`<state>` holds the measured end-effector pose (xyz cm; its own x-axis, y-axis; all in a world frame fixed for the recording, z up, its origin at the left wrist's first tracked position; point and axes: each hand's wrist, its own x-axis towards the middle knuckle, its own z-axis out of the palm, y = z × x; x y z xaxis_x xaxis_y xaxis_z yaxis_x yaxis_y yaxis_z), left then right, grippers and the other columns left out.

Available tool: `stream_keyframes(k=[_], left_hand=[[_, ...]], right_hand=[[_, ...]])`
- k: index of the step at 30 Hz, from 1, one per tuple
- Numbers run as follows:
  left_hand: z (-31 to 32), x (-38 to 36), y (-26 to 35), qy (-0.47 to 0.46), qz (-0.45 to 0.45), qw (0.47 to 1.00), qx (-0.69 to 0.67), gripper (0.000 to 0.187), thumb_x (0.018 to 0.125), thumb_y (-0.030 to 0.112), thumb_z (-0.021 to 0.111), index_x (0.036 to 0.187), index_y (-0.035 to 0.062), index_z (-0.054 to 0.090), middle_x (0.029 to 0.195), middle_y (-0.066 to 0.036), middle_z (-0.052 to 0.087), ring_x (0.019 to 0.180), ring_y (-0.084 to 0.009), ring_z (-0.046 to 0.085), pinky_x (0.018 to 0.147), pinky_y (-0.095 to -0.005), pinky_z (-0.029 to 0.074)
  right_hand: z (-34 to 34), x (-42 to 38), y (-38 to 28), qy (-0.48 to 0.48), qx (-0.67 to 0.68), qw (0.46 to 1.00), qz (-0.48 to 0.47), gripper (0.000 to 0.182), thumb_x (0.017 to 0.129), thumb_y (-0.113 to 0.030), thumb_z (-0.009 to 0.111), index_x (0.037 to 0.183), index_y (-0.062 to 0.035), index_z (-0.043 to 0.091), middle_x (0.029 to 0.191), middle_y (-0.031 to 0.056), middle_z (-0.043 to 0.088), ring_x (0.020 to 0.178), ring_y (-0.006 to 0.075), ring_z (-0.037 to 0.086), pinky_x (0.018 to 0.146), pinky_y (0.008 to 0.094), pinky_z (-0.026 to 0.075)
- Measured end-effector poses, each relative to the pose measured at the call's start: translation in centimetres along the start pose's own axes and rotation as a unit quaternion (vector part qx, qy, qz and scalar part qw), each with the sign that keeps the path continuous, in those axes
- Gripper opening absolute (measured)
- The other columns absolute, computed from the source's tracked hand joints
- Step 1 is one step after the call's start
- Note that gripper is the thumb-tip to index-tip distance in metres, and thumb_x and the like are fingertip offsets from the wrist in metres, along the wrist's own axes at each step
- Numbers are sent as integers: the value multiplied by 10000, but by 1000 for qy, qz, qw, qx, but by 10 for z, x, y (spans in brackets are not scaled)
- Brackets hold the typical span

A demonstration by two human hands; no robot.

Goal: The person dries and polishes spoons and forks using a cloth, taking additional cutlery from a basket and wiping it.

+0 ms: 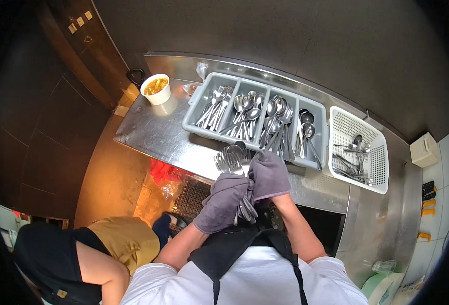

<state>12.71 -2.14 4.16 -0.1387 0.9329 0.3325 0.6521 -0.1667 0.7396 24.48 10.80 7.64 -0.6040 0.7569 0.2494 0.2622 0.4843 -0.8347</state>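
Note:
My left hand [222,202], covered by grey cloth like a mitt, is closed around a bunch of forks [229,160]. Their tines point away from me and the handles stick out below the cloth. My right hand [269,175], under the same kind of grey cloth, is bunched up against the right side of the forks. Its fingers and whatever they grip are hidden. Just beyond my hands, a grey cutlery tray [193,114] has compartments with forks [215,108] at the left and several spoons [280,109] farther right.
A white perforated basket [384,162] with loose cutlery stands right of the tray. At the counter's left end sits a white bowl of yellowish food [157,90]. The steel counter [158,137] meets a dark wall. Another person [77,259] is close on my left.

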Motion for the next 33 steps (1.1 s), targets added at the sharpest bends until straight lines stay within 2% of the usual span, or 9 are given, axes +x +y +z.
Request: stream_keyframes(k=[3, 6, 9, 16, 21, 24, 27, 30, 33], left_hand=[[-26, 13, 32, -93, -3, 994, 51, 249, 893, 50, 506, 1120, 34, 606, 1073, -104, 592, 1043, -210, 556, 896, -295, 453], [-24, 11, 33, -127, -48, 991, -14, 244, 908, 49, 495, 1131, 27, 593, 1091, -85, 591, 1062, -177, 552, 924, -273, 440], [-12, -14, 13, -94, -20, 995, -19, 232, 907, 47, 479, 1107, 19, 595, 1092, -81, 592, 1048, -146, 556, 925, -241, 436], [-9, 2, 16, -270, -74, 952, 122, 258, 828, 9, 551, 1083, 9, 595, 1054, -81, 610, 1055, -156, 572, 899, -225, 463], [-24, -15, 24, -92, 14, 995, 41, 285, 846, 10, 525, 1122, 27, 596, 1095, -94, 606, 1100, -179, 556, 911, -246, 464], [-15, -22, 7, -115, -6, 993, 17, 285, 845, 13, 534, 1121, 29, 602, 1118, -98, 599, 1087, -186, 567, 917, -257, 465], [6, -38, -27, -126, -24, 992, -2, 272, 831, 21, 551, 1095, 33, 618, 1114, -104, 599, 1063, -196, 581, 912, -269, 467], [-30, -15, 31, -98, -13, 993, 57, 255, 802, 30, 567, 1045, 43, 644, 1071, -113, 618, 1026, -215, 595, 893, -292, 474], [-49, 5, 48, -63, 71, 983, 156, 236, 775, 40, 578, 995, 54, 662, 1024, -117, 638, 988, -229, 605, 868, -316, 482]], right_hand=[[-1, -2, -17, 45, -159, 980, -113, 130, 771, -143, 593, 811, -23, 566, 767, 134, 560, 713, 286, 561, 628, 372, 459], [0, 3, -5, -4, 167, 986, 11, 126, 810, -146, 609, 875, -42, 582, 820, 135, 591, 760, 284, 590, 651, 341, 480], [1, 4, 1, 75, 99, 992, -32, 178, 791, -207, 641, 936, -112, 602, 863, 125, 634, 790, 268, 646, 670, 334, 501], [-18, 22, 9, 189, -216, 950, -119, 138, 770, -230, 647, 846, -123, 603, 768, 94, 630, 704, 319, 636, 584, 376, 498], [-3, 21, 71, 221, -8, 975, 22, 191, 753, -143, 636, 905, -35, 593, 797, 157, 618, 767, 334, 615, 697, 393, 478], [16, 4, 66, 179, 46, 981, -59, 133, 797, -147, 617, 877, -44, 590, 803, 122, 583, 793, 278, 570, 740, 363, 456], [0, 11, 53, 128, -227, 935, -241, 63, 782, -117, 608, 810, -63, 591, 777, 84, 559, 729, 261, 527, 690, 390, 428], [28, 14, 88, 204, 50, 978, 9, 86, 744, -80, 600, 825, -61, 578, 842, 113, 574, 725, 292, 511, 669, 421, 401], [27, -1, 23, 122, -186, 972, -70, 148, 772, -98, 597, 911, -59, 564, 955, 120, 554, 844, 278, 505, 737, 420, 402]])
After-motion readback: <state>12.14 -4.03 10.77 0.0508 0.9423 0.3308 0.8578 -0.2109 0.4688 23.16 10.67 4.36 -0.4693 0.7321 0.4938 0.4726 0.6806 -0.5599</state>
